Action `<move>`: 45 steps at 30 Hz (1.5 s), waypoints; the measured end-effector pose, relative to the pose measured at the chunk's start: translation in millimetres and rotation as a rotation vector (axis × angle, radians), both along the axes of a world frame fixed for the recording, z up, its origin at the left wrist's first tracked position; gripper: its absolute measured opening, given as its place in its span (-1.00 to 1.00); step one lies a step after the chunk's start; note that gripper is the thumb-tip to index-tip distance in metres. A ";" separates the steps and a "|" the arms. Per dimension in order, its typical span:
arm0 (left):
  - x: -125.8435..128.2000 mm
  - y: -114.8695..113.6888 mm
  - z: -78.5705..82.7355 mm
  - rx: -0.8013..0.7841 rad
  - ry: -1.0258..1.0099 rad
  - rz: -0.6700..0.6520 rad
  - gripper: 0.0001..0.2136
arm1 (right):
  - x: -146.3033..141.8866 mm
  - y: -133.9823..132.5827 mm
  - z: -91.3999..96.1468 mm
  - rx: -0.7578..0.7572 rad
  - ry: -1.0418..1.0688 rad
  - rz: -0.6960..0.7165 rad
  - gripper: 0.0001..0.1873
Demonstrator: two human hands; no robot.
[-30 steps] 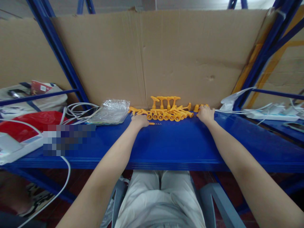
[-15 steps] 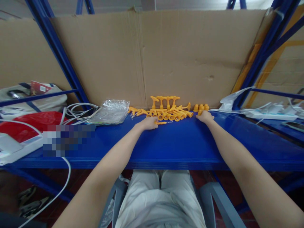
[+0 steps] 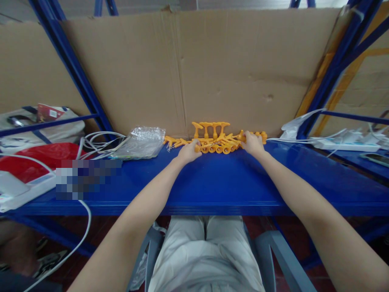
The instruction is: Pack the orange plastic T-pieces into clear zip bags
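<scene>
A pile of orange plastic parts [image 3: 215, 142] lies at the back of the blue shelf [image 3: 219, 182], against the cardboard wall; several T-shaped ones stand upright. My left hand [image 3: 189, 151] rests at the pile's left end, fingers curled round one orange piece. My right hand [image 3: 251, 143] reaches into the pile's right end, fingers closed on an orange part, with small orange caps [image 3: 261, 136] just beyond it.
A crumpled clear plastic bag [image 3: 140, 142] and white cables [image 3: 97, 142] lie left of the pile. Further left are a red bag [image 3: 39, 155] and a white box [image 3: 18, 186]. A white power strip [image 3: 331, 143] sits on the right. Blue rack posts flank the cardboard.
Both hands moved back toward the pile. The left hand took up the orange piece that lay loose on the shelf; the right hand shifted left onto the pile's right end.
</scene>
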State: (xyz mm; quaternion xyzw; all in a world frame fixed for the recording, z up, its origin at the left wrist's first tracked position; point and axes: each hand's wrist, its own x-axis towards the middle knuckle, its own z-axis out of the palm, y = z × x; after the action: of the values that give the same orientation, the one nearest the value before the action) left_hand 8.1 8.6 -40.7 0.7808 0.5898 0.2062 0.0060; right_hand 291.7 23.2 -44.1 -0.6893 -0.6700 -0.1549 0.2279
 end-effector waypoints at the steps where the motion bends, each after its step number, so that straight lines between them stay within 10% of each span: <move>1: -0.2 -0.2 0.3 -0.005 0.008 0.006 -0.61 | -4.7 -2.0 0.6 0.030 -0.027 0.039 -0.62; 8: -0.7 -0.1 0.4 -0.007 0.040 0.025 -0.61 | -38.5 -15.7 1.6 0.117 -0.197 0.375 -0.62; 24: -2.2 3.4 -3.0 0.035 -0.007 0.026 -0.63 | -45.5 -17.1 -2.3 0.061 -0.171 0.325 -0.61; 45: -5.2 13.5 -7.4 0.143 -0.231 -0.223 -0.73 | -39.5 5.1 -14.8 0.141 0.110 0.872 -0.50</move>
State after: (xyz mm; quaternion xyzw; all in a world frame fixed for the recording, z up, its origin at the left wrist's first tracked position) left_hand 2.9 22.2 -48.1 0.8110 0.4785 0.3341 0.0411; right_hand 252.2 28.3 -58.9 -0.3324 -0.8727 -0.0526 0.3538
